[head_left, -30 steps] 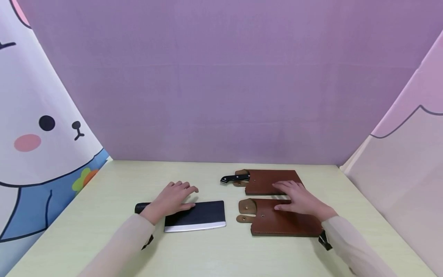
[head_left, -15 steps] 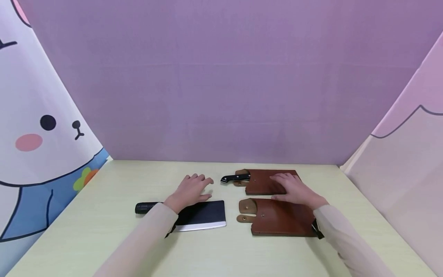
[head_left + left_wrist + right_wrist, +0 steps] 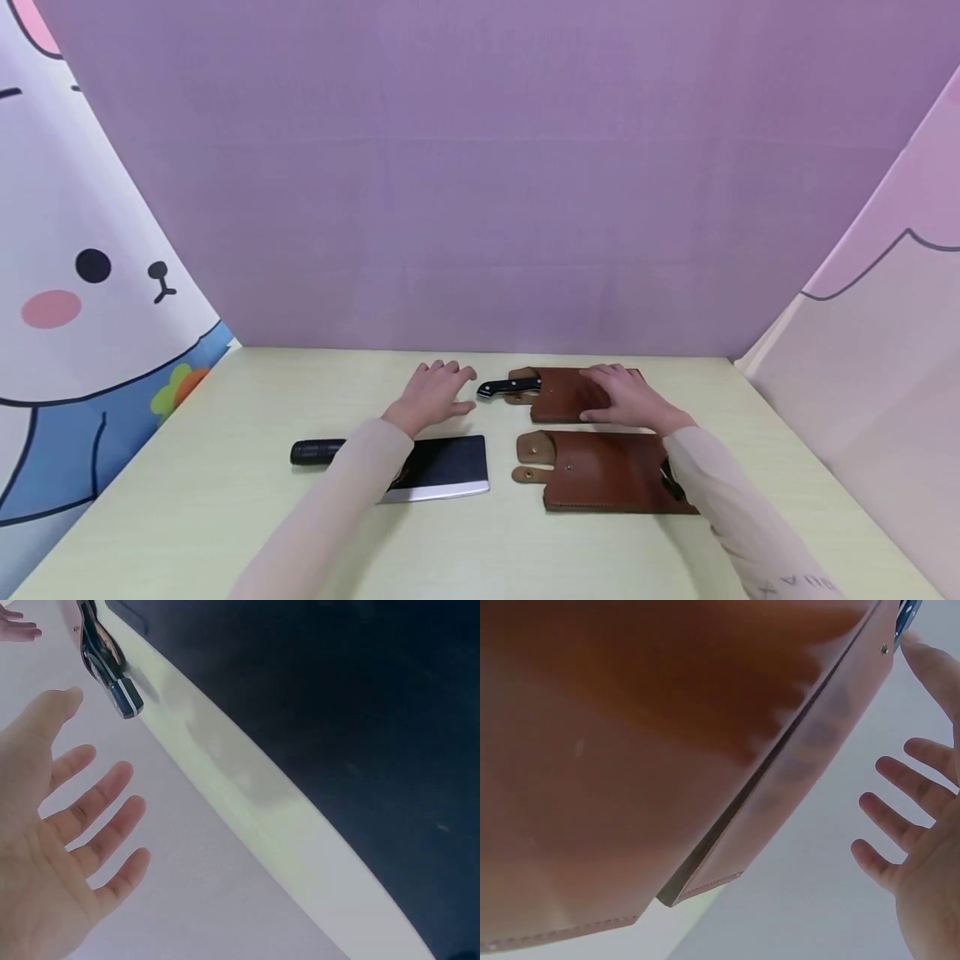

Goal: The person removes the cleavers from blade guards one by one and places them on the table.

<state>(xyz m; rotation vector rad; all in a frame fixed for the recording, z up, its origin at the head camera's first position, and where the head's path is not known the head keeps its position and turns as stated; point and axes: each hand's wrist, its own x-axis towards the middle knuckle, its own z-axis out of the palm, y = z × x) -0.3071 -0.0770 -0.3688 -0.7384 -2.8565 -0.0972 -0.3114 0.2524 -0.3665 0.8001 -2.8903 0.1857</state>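
My left hand [image 3: 433,395], fingers spread, hovers just left of the black riveted knife handle [image 3: 510,387], apart from it. That handle sticks out of a brown leather sheath [image 3: 555,402], whose blade part is hidden inside. Over the right half of this sheath is my right hand [image 3: 627,397], fingers relaxed and holding nothing. A cleaver [image 3: 457,462] with a dark blade and bright edge lies flat beneath my left forearm. Closer to me, a second brown leather sheath [image 3: 600,479] lies with its strap [image 3: 531,475] and flap undone, partly under my right wrist.
The pale table [image 3: 480,550] ends at a purple backdrop [image 3: 480,183]. A cartoon-printed curtain [image 3: 90,350] stands along the left side, and a pink and white one [image 3: 885,375] along the right. The cleaver's black handle [image 3: 315,452] points left.
My left hand has moved forward and right, from over the cleaver toward the knife handle. My right hand has shifted forward and slightly left, onto the far sheath's area. The objects have stayed put.
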